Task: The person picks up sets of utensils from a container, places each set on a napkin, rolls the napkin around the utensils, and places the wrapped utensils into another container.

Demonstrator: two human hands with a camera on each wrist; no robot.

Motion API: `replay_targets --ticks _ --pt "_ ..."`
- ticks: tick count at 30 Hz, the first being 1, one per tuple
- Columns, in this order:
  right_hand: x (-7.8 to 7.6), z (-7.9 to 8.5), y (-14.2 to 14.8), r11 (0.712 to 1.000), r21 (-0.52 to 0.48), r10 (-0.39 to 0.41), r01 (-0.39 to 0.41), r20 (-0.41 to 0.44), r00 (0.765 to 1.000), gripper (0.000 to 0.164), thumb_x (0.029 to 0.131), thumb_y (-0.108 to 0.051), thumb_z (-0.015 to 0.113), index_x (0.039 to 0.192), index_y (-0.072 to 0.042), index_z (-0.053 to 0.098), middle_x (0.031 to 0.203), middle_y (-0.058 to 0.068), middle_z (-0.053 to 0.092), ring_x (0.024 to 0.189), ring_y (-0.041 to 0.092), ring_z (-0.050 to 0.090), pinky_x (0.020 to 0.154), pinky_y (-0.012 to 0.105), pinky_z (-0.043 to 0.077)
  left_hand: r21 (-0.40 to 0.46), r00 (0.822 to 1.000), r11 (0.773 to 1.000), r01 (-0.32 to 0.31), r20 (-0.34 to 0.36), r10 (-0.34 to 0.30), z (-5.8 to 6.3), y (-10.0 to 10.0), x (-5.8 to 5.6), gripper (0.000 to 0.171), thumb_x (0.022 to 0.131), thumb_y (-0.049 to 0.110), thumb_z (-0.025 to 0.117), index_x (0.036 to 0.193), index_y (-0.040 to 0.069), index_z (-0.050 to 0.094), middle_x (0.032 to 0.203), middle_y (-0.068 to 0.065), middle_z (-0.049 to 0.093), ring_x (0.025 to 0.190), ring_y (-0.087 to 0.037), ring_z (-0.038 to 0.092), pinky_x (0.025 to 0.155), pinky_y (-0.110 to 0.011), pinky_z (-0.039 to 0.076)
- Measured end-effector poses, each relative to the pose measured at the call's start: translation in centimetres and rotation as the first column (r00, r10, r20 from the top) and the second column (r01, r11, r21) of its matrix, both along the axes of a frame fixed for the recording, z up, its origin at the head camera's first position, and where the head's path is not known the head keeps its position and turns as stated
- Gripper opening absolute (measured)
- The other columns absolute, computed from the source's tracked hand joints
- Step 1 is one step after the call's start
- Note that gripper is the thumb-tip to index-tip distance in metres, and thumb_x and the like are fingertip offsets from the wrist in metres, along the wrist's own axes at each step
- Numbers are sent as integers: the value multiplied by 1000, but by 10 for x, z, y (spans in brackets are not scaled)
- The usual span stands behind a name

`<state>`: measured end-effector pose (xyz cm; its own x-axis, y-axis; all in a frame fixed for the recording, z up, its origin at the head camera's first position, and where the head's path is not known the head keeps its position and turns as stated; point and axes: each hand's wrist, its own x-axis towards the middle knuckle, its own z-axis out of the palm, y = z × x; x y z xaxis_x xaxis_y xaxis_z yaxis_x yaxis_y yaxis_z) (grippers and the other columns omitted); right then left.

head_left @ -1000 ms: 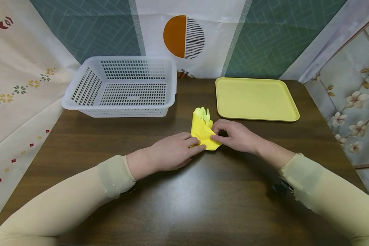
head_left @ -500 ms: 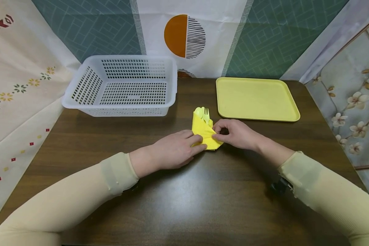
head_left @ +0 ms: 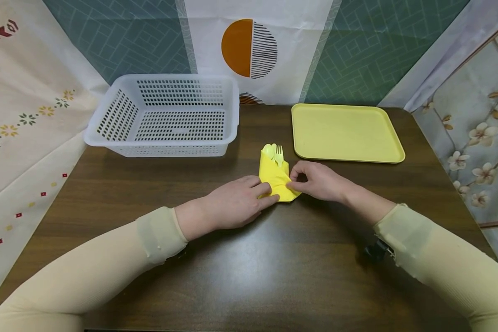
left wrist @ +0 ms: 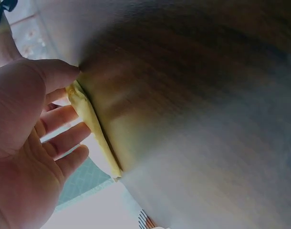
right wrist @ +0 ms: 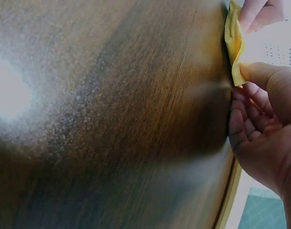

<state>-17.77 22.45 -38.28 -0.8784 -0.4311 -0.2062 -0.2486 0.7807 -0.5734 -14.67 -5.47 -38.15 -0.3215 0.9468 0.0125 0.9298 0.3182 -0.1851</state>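
Note:
A yellow napkin [head_left: 273, 174] lies folded around pale yellow cutlery in the middle of the table. A fork [head_left: 279, 156] and a rounded spoon end [head_left: 268, 150] stick out of its far end; their lower parts are hidden in the folds. My left hand [head_left: 237, 203] presses the napkin's left and near edge with extended fingers. On the other side, my right hand [head_left: 321, 181] pinches the right corner between thumb and fingers. The right wrist view shows the thumb on top of the napkin [right wrist: 235, 43]. In the left wrist view, the fingers rest along the low napkin edge [left wrist: 95, 124].
A white perforated basket [head_left: 170, 150] stands at the back left of the brown wooden table [head_left: 249, 276]. At the back right lies a yellow rectangular tray [head_left: 348, 133], just beyond my right hand. Patterned cloths [head_left: 348, 55] hang behind and at both sides.
The napkin's right corner and my right hand have shifted slightly to the right in the head view. My left hand has barely moved, staying on the napkin.

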Motion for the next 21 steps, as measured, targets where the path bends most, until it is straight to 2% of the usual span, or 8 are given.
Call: replay_targets --ticks 4,7,10,14,15,17,21 --pt "3 1 0 999 40 -15 17 -44 999 15 102 -21 81 97 -12 70 93 4 63 88 25 57 78 41 47 8 1000 1000 2 -6 -2 0 1 0 45 111 23 65 155 16 65 127 -8 66 107 -29 61 114 -41 48" --pt "11 2 1 998 45 -31 39 -153 988 12 102 -15 80 98 -13 69 95 4 63 89 25 58 80 41 49 14 1000 1000 4 5 -4 0 0 0 44 111 23 64 154 16 65 125 -8 66 107 -29 61 112 -41 49" --pt "23 1 1 1000 24 -4 11 -298 955 12 100 -10 81 99 -14 70 99 2 65 93 24 59 83 42 51 11 1000 1000 3 25 -4 0 -1 -1 45 111 24 65 155 15 65 126 -8 65 109 -28 60 111 -40 50" --pt "34 0 -4 993 24 113 -114 -438 892 15 96 -14 88 99 -17 73 101 -2 67 97 21 58 82 40 54 13 999 1000 2 45 -3 3 -3 -2 48 109 25 68 156 14 64 129 -8 65 111 -28 60 110 -39 50" --pt "36 -1 -6 989 26 140 -143 -452 881 17 95 -16 90 98 -17 74 101 -2 68 97 20 57 81 39 54 13 999 1000 3 49 -3 3 -3 -2 48 109 25 68 156 14 64 129 -8 65 111 -28 60 110 -40 51" --pt "37 -3 -8 984 25 167 -175 -455 875 18 94 -19 92 96 -19 74 99 -4 67 96 18 56 79 37 53 19 998 1000 7 59 -8 4 -3 -2 49 108 24 69 155 13 64 130 -8 65 110 -28 60 109 -40 51" --pt "35 -8 -9 982 15 177 -188 -419 890 20 91 -22 94 94 -21 74 97 -6 66 94 16 55 78 36 52 34 997 999 12 81 -15 3 -3 -2 50 107 24 71 155 12 64 130 -8 66 111 -28 60 110 -40 50"
